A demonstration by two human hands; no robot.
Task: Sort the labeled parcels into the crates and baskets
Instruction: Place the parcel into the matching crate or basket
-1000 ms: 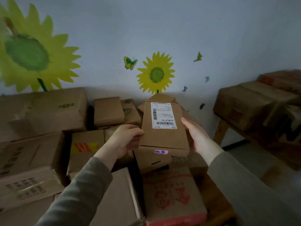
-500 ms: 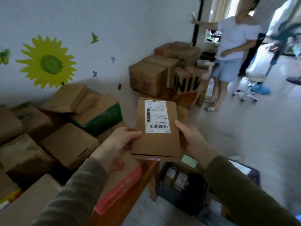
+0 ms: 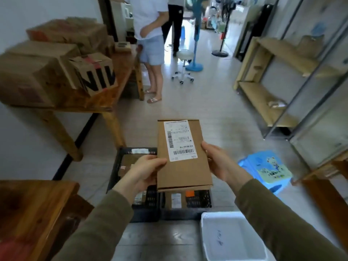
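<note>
A flat brown cardboard parcel [image 3: 185,166] with a white barcode label on top is held between both hands at chest height. My left hand [image 3: 143,172] grips its left edge with the thumb on top. My right hand [image 3: 219,162] grips its right edge. Below the parcel, on the floor, stand two black plastic crates: the left crate [image 3: 116,166] and the right crate [image 3: 197,202], both holding labelled boxes. A white basket [image 3: 207,240] sits nearer to me at the lower right, with nothing visible inside.
A wooden table [image 3: 116,76] at the left carries large cardboard boxes [image 3: 37,72]. Another wooden table [image 3: 33,204] is at the lower left. A blue stool [image 3: 267,166] stands right of the crates. Two people [image 3: 150,34] stand in the aisle by a white swivel stool [image 3: 183,66]; shelving [image 3: 273,76] lines the right.
I have turned right, away from the pile of boxes by the sunflower wall, carrying the parcel along. The crates and basket on the floor are now below it. Both hands keep their grip.
</note>
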